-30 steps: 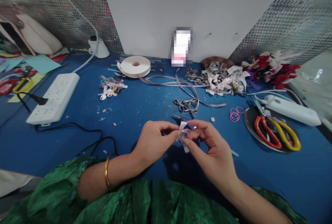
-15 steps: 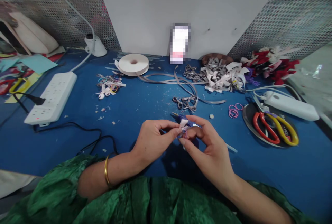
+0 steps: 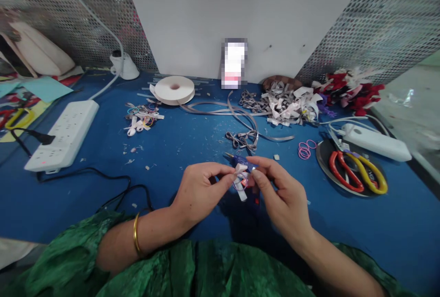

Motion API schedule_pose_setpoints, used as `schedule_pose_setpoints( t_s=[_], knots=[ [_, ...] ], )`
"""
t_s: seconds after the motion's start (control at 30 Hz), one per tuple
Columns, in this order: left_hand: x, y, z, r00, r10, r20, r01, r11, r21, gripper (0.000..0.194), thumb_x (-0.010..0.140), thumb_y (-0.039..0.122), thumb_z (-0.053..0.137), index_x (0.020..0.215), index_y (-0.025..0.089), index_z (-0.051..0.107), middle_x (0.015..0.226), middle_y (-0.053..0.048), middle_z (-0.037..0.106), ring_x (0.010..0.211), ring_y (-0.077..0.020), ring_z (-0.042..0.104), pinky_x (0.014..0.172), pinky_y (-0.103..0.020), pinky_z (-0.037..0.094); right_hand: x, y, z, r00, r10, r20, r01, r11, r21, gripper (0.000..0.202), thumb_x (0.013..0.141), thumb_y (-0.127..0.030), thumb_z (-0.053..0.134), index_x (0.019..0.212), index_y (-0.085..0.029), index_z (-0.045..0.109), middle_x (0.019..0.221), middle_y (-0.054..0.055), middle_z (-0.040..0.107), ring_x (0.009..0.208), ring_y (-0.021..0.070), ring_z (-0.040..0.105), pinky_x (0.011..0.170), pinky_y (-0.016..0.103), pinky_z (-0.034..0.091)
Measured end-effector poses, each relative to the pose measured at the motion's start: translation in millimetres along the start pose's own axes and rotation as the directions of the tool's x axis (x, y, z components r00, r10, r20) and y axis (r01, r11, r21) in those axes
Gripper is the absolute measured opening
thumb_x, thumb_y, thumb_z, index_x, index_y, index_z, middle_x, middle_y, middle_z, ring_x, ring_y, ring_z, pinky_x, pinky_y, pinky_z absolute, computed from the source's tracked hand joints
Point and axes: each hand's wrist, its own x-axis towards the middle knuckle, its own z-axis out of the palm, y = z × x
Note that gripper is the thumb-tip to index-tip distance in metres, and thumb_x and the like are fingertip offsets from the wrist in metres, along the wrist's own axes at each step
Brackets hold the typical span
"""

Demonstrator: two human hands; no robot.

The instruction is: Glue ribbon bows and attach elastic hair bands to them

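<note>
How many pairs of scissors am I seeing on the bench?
2. One pair of scissors lies on the dark round disc at right; a second pair is left of the white power strip, partly cut off. Others may be hidden.

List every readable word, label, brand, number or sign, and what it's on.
Black round disc: pale letters, perhaps ending "G"; scissors partly cover them, no sure reading.
Phone: screen pixelated, unreadable.
White power strip: any print too small.
Nothing else legible.
</note>
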Motion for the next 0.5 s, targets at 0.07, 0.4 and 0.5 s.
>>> schedule_pose_setpoints(
  t_s=[0.07,0.4,0.5],
  knots=[
    [0.2,-0.5,-0.2,1.000,-0.008,-0.006,0.008,1.000,-0.013,0.015,0.083,0.017,0.068,0.089,0.020,0.081,0.085,0.000,0.081,0.076,-0.0149,0.073,0.067,-0.020,0.051,4.1,0.4,-3.1,0.998,-0.052,-0.027,0.050,0.997,-0.058,0.018,0.095,-0.023,0.057,0.108,-0.023,0.069,0.082,0.000,0.065,0.071,0.0121,0.061,0.065,0.024,0.050],
    [-1.0,0.0,-0.3,0.998,-0.029,0.061,0.032,0.998,-0.052,0.014,0.085,0.021,0.067,0.087,0.021,0.081,0.082,0.001,0.080,0.075,-0.0148,0.071,0.068,-0.021,0.049,5.0,-0.8,-1.6,0.991,-0.075,0.111,0.078,0.997,-0.021,0.008,0.092,-0.021,0.062,0.091,-0.023,0.071,0.081,-0.001,0.067,0.072,0.0118,0.062,0.067,0.024,0.047],
    [-1.4,1.0,-0.5,0.994,-0.072,0.078,0.075,0.996,-0.039,0.015,0.085,0.024,0.066,0.087,0.023,0.081,0.083,0.001,0.079,0.073,-0.0151,0.069,0.067,-0.022,0.047,5.0,0.1,0.4,0.993,-0.069,0.099,0.071,0.997,-0.020,0.009,0.091,-0.021,0.062,0.087,-0.022,0.071,0.077,-0.001,0.066,0.070,0.0114,0.061,0.065,0.023,0.046]
  ],
)
